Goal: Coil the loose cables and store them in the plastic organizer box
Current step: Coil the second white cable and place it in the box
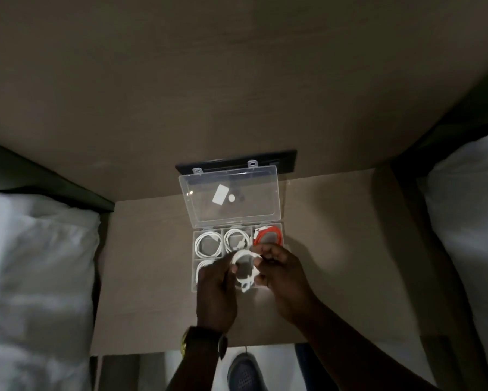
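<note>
The left hand [216, 289] and right hand [282, 273] both pinch a coiled white cable [244, 270] between their fingertips, holding it just above the near middle compartment of the clear organizer box [194, 277]. Two more white coils [208, 244] fill the far left and far middle compartments, an orange cable [268, 235] the far right one, another white coil the near left. The lid [231, 197] stands open on a brown table [141, 277]

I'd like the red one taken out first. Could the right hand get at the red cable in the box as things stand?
Probably yes: the red cable lies uncovered in the open box, just beyond the right hand. But that hand's fingers are holding the white coil.
</note>
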Action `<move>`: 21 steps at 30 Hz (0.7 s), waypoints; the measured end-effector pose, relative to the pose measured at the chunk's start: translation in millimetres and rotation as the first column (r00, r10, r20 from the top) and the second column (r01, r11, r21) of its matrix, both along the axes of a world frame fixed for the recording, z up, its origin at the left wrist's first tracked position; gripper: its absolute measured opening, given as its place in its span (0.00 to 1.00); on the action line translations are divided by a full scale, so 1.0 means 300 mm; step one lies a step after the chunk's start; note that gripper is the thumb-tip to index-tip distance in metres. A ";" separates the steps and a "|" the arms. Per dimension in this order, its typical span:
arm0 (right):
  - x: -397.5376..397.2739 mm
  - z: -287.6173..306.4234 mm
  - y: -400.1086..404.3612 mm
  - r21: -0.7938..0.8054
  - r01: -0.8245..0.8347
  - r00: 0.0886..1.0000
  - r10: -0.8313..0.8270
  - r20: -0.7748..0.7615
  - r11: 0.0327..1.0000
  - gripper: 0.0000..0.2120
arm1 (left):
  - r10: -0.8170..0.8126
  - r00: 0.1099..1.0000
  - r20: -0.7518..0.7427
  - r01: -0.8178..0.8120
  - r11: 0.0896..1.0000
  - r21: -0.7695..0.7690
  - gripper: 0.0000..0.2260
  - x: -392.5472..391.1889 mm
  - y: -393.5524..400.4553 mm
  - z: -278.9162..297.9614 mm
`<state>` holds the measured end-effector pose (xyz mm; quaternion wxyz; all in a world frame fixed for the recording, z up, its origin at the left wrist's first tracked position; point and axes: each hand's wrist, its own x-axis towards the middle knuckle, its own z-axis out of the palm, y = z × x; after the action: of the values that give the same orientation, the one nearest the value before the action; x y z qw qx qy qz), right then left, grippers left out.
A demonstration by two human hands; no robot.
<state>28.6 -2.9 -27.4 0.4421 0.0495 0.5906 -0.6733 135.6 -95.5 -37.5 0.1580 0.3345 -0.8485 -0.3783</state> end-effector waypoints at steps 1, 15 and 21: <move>0.002 -0.014 -0.030 0.017 -0.015 0.998 0.016 -0.060 1.000 0.12 | -0.022 1.000 0.015 0.022 1.000 -0.020 0.12 -0.003 -0.039 -0.011; 0.077 -0.142 -0.051 0.531 -0.112 0.461 0.517 -0.721 0.840 0.13 | -0.064 0.972 0.225 0.084 0.993 -0.083 0.21 0.050 -0.103 -0.143; 0.049 -0.148 -0.055 0.569 -0.180 0.284 0.597 -0.751 0.802 0.15 | -0.228 0.945 0.234 0.251 0.965 -0.073 0.19 0.075 -0.125 -0.140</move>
<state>43.3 -19.5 -71.8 0.1814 -0.3904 0.8411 -0.3274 158.2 -133.1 -79.5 0.0314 0.2609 -0.9134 -0.3109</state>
